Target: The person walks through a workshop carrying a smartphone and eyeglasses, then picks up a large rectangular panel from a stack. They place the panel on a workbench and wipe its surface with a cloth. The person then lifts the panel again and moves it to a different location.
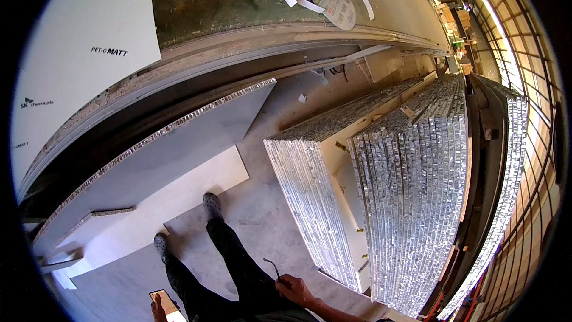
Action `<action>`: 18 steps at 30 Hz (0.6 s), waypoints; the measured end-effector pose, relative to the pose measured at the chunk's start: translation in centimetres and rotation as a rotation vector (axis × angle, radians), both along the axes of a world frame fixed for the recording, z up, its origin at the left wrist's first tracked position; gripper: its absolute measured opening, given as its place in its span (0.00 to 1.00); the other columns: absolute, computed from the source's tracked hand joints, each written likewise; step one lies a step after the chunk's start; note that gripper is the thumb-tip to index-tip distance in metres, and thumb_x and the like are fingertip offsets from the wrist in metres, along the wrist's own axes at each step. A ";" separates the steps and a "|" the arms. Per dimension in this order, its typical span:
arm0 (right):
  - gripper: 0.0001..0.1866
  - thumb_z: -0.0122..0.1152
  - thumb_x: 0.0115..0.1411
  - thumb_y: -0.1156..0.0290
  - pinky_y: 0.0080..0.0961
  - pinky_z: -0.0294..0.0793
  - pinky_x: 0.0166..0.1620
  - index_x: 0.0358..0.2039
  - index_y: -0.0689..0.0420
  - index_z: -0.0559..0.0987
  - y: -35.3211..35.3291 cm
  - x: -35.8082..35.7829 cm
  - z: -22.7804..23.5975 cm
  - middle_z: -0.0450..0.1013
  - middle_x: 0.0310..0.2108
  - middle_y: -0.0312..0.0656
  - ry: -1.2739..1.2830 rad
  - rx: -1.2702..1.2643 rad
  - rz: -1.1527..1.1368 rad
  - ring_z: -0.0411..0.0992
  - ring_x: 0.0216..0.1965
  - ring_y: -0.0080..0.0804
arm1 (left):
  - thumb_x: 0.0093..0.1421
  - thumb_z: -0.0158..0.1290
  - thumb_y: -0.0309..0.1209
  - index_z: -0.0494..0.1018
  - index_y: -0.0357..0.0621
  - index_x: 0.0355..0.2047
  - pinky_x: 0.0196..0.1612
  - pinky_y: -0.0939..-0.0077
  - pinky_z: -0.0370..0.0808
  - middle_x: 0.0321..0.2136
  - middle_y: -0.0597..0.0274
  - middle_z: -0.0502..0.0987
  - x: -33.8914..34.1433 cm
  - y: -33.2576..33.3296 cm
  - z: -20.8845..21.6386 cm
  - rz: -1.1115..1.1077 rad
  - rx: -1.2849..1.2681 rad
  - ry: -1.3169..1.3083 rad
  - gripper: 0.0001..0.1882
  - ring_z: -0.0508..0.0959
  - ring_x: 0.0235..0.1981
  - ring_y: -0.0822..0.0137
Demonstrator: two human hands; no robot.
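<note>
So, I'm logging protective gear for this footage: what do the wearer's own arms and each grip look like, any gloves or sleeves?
The right grip is a bare hand without a glove; the visible part of the right forearm shows no sleeve. The left grip is ungloved too, its forearm out of view.

ok so I've got my left hand [159, 311] right down at the bottom edge, partly cut off, in a gripping pose; my right hand [293, 290] sits a bit higher, fingers curled in, bare forearm [333, 311] slanting down to the right
</note>
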State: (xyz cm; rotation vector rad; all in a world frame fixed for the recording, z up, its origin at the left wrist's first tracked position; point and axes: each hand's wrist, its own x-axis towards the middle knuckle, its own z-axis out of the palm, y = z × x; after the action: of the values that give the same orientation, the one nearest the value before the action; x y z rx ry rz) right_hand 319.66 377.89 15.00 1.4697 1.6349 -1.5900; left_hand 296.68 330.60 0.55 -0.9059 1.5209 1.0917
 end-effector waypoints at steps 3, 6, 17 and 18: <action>0.11 0.59 0.62 0.67 0.24 0.72 0.28 0.38 0.63 0.76 0.0 -1.0 0.3 0.74 0.23 0.41 -0.003 0.018 -0.044 0.73 0.24 0.24 | 0.61 0.50 0.56 0.67 0.38 0.46 0.33 0.53 0.79 0.30 0.50 0.77 -1.3 0.8 0.2 -0.001 0.015 0.026 0.31 0.79 0.29 0.51; 0.10 0.58 0.63 0.70 0.21 0.74 0.29 0.39 0.65 0.75 -0.1 -0.9 -0.2 0.75 0.26 0.40 -0.050 0.024 -0.024 0.74 0.25 0.23 | 0.61 0.50 0.57 0.68 0.39 0.44 0.30 0.54 0.79 0.28 0.50 0.76 -2.8 1.5 1.0 -0.008 0.019 0.035 0.30 0.79 0.27 0.52; 0.11 0.59 0.62 0.70 0.23 0.75 0.29 0.37 0.67 0.76 -2.1 0.1 -0.9 0.77 0.26 0.41 0.049 0.066 -0.091 0.76 0.24 0.26 | 0.62 0.50 0.52 0.68 0.40 0.43 0.28 0.54 0.80 0.26 0.51 0.76 -5.5 2.1 2.8 0.209 0.216 0.047 0.25 0.80 0.24 0.52; 0.13 0.60 0.61 0.66 0.29 0.76 0.32 0.38 0.65 0.77 -2.4 -0.9 -0.2 0.77 0.26 0.45 -0.007 0.075 -0.083 0.77 0.28 0.27 | 0.63 0.50 0.53 0.69 0.37 0.44 0.27 0.56 0.81 0.28 0.48 0.78 -5.4 0.9 2.5 0.194 0.259 0.061 0.28 0.81 0.24 0.54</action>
State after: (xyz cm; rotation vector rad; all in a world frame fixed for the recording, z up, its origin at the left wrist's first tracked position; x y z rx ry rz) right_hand 318.71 375.53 14.76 1.5986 1.6662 -1.5806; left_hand 291.28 331.50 3.01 -0.8578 1.3214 1.4319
